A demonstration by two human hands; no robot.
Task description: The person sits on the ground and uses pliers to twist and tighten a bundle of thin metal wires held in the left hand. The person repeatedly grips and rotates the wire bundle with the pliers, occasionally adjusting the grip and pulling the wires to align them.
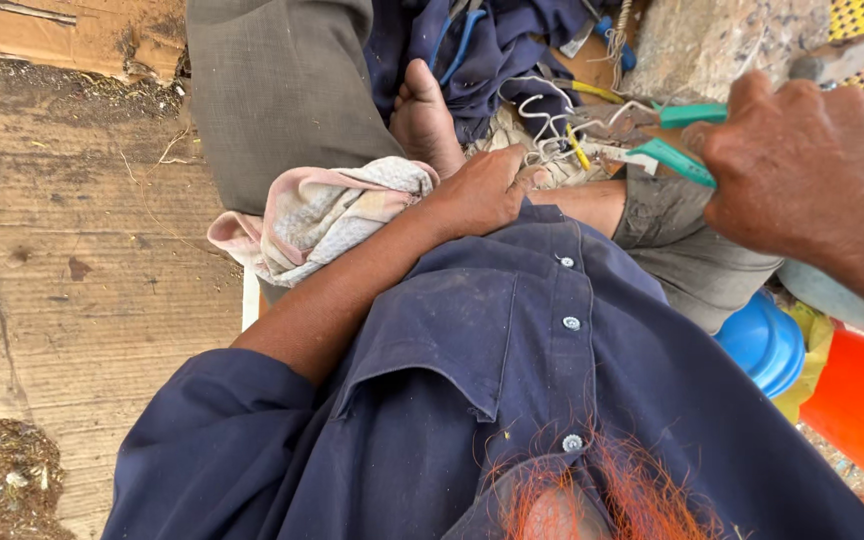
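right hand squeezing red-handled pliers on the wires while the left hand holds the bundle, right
Not quite: the pliers have green handles, not red. The head view shows the right hand gripping them at the wires while the left hand holds the bundle.

Navy-blue buttoned cotton shirt [512,400], near centre, with pale silvery round buttons [571,323]. Pliers with teal-green plastic handles [680,160], far right, in the right hand [812,170]. Tangle of white and yellow insulated wires [552,135] at the left hand [482,190]. Crumpled cloth of faded pink and grey-white check [322,215], centre left. Grey-olive trousers [272,90], far. Blue rounded plastic container [764,342] and orange plastic bucket [862,405], right. Tan corrugated cardboard sheet [82,250], left, with dark stains.
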